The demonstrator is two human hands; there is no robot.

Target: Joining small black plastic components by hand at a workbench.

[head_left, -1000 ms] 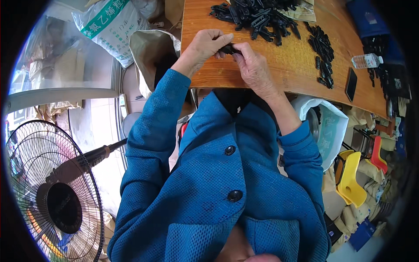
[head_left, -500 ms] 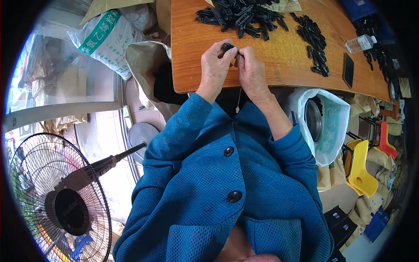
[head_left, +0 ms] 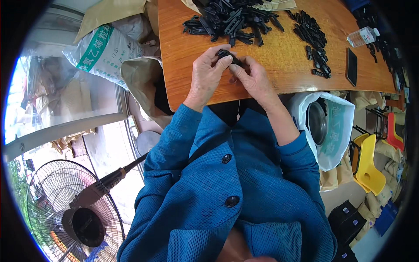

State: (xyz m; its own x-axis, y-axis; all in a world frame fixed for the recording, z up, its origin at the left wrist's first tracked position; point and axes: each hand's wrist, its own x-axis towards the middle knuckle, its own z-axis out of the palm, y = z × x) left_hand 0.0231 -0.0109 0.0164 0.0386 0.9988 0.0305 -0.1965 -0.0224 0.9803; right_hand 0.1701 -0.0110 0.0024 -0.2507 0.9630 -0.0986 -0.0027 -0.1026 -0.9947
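Note:
Between both hands, over the near edge of the wooden table (head_left: 183,74), I hold a small black plastic part (head_left: 235,61). My left hand (head_left: 207,75) pinches its left end between thumb and fingers. My right hand (head_left: 256,81) grips the other end, its thumb pressed along the part. Fingers cover much of the piece, so its full shape does not show. Just beyond my hands lies a big heap of similar long black plastic parts (head_left: 231,19). A smaller pile of black parts (head_left: 310,32) lies to its right.
On the table's right are a dark phone (head_left: 351,67) and a clear plastic bottle (head_left: 363,37). A white bag holding a metal bowl (head_left: 317,123) stands below the edge. A printed sack (head_left: 102,54) and a standing fan (head_left: 87,227) are at left, a yellow chair (head_left: 369,170) at right.
The black part has turned and shows more between my hands. My right hand has opened out from a tight pinch, its thumb lying along the part. The whole view has shifted slightly.

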